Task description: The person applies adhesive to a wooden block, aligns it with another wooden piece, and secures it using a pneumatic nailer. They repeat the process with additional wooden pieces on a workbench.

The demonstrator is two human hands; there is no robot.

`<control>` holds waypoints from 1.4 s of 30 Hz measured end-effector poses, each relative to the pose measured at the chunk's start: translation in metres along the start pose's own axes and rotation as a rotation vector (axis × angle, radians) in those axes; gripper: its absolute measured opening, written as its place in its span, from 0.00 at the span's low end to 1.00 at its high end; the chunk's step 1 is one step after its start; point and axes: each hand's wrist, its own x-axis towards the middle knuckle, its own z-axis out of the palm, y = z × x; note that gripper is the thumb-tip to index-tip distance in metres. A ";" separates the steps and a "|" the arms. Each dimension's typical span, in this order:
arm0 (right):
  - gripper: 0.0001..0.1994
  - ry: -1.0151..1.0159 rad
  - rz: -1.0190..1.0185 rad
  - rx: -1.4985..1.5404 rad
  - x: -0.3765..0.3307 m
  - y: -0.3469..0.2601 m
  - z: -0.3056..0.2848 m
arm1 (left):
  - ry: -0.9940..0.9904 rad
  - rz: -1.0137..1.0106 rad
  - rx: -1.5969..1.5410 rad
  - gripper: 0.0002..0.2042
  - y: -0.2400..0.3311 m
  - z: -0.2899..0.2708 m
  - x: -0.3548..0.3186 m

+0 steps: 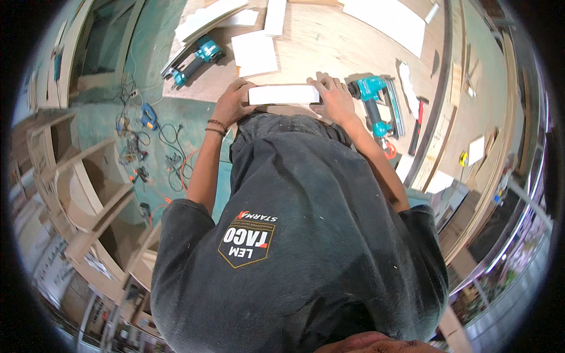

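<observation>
Dark grey shirt (pixel 294 235) filling the near field, printed badge on the chest, both forearms running up out of the short sleeves toward the bench. Left forearm nearly straight, two thin bracelets (pixel 216 127) at the wrist, left hand (pixel 233 103) curled round the left end of a small white rectangular panel (pixel 284 95), fingers wrapped over the edge, knuckles toward the camera. Right forearm angled in from the right, elbow bent, right hand (pixel 333 99) gripping the panel's right end, fingers spread over the top edge, thumb side below. Panel held level between both hands, long side horizontal, just above the shirt hem and at the near edge of the plywood worktop (pixel 329 47); whether resting on the worktop or lifted clear, cannot tell. Just right of the right hand, teal nail gun (pixel 372 100) lying on the worktop, handle pointing toward the body, red tool (pixel 418 126) beside it. Further up, loose white offcut (pixel 254 53) lying flat just beyond the panel, more white boards (pixel 388 20) stacked at the far edge. Second teal nailer (pixel 197 59) on the far left corner of the worktop, well apart from the hands. Off to the left, down on the green floor (pixel 147 70), tangled cables and a blue tool (pixel 148 116), with unfinished wooden cabinet frames (pixel 88 188) alongside.
</observation>
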 end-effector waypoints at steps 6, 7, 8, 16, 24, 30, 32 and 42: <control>0.38 0.190 0.158 0.073 -0.037 0.018 -0.006 | 0.146 0.265 0.188 0.40 0.051 0.008 0.027; 0.38 0.202 0.190 0.106 -0.041 0.020 -0.003 | 0.118 0.299 0.202 0.40 0.062 0.018 0.036; 0.36 0.198 0.192 0.102 -0.043 0.024 0.003 | 0.090 0.342 0.214 0.40 0.078 0.027 0.048; 0.18 0.278 0.430 0.937 -0.039 0.012 0.064 | 0.016 0.427 0.145 0.32 0.099 0.080 0.089; 0.14 0.386 0.412 1.122 -0.038 0.011 0.086 | -0.067 0.393 0.060 0.28 0.099 0.080 0.086; 0.13 0.333 0.397 1.088 -0.038 0.016 0.085 | -0.057 0.406 0.061 0.29 0.094 0.085 0.084; 0.14 0.311 0.373 1.085 -0.039 0.017 0.081 | -0.062 0.388 0.077 0.29 0.095 0.087 0.083; 0.17 0.317 0.263 1.014 -0.042 0.019 0.082 | -0.018 0.428 0.008 0.28 0.081 0.090 0.083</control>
